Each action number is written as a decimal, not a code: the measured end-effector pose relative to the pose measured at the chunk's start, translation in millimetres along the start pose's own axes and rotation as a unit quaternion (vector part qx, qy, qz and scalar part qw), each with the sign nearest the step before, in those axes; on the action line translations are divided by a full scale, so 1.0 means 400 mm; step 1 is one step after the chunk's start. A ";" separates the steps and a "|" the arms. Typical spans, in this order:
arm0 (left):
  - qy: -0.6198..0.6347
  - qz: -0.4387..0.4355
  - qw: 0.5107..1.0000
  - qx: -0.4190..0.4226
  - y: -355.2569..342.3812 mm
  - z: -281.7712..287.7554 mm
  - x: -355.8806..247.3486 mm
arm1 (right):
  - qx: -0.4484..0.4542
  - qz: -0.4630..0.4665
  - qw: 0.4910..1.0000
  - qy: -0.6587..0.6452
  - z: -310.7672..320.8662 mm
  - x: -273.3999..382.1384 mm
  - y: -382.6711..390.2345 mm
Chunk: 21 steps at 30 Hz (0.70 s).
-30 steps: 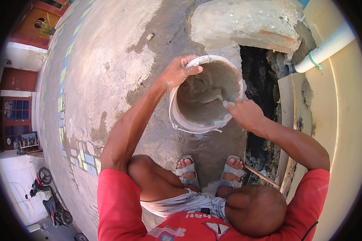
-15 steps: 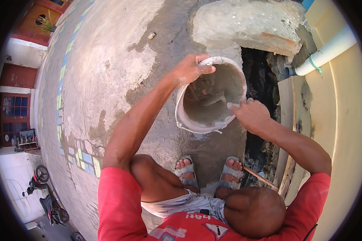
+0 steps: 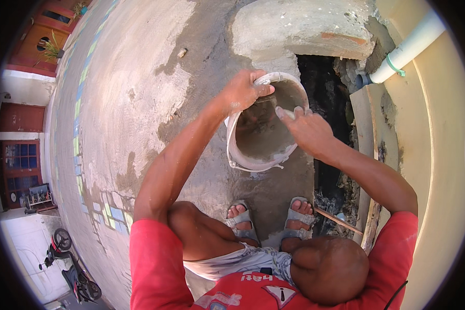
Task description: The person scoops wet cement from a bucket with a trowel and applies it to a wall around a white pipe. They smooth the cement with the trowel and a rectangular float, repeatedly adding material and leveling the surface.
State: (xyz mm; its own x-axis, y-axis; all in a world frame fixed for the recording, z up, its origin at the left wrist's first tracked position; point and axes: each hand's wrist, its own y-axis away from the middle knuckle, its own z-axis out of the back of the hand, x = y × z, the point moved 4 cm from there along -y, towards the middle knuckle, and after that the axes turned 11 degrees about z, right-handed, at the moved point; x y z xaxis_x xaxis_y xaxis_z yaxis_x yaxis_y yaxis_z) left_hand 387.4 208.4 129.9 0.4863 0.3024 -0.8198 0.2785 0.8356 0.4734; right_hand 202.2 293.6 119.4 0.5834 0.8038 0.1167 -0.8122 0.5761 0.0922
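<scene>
A whitish, mortar-smeared bucket stands tilted in front of my feet, its mouth facing me. My left hand is closed on its far left rim, the thumb over the edge. Wet grey mortar coats the inside. My right hand is closed around the pale handle of a trowel over the bucket's right side. The trowel's blade reaches into the bucket, and I cannot clearly make out its outline. The wire bail hangs along the near side of the bucket.
Right of the bucket runs an open drain trench with dark water, bridged by a concrete slab. Boards edge it, and a thin stick lies across it. A white pipe comes off the yellow wall. A motorcycle stands far left.
My right hand has moved up and left with the trowel, from the bucket's right rim to over its mouth. The left hand keeps its grip on the rim.
</scene>
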 end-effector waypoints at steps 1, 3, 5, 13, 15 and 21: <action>-0.036 -0.015 0.999 -0.015 0.003 0.000 -0.016 | -0.004 0.008 1.000 0.001 -0.030 0.002 0.000; 0.002 0.005 1.000 -0.025 0.015 0.007 -0.028 | 0.027 0.033 0.999 0.012 -0.086 0.016 0.056; 0.021 0.005 0.999 -0.032 0.007 0.020 -0.020 | 0.104 0.031 0.994 0.001 -0.098 0.022 0.084; -0.043 0.021 0.997 -0.056 -0.006 0.018 -0.009 | 0.062 0.011 0.998 0.024 -0.083 0.008 0.047; -0.023 0.022 0.998 -0.053 -0.003 0.010 -0.010 | 0.085 0.021 0.996 0.017 -0.066 0.020 0.062; 0.027 0.021 0.999 -0.035 -0.019 -0.016 -0.022 | -0.059 -0.018 0.996 0.058 0.001 0.000 -0.004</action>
State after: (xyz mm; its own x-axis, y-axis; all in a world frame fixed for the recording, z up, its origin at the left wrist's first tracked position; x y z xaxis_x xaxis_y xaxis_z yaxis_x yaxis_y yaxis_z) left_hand 375.7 202.5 131.4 0.4504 0.3615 -0.8164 0.1988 0.8508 0.4864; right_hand 203.6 292.8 119.5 0.6136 0.7896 -0.0003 -0.7894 0.6135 -0.0225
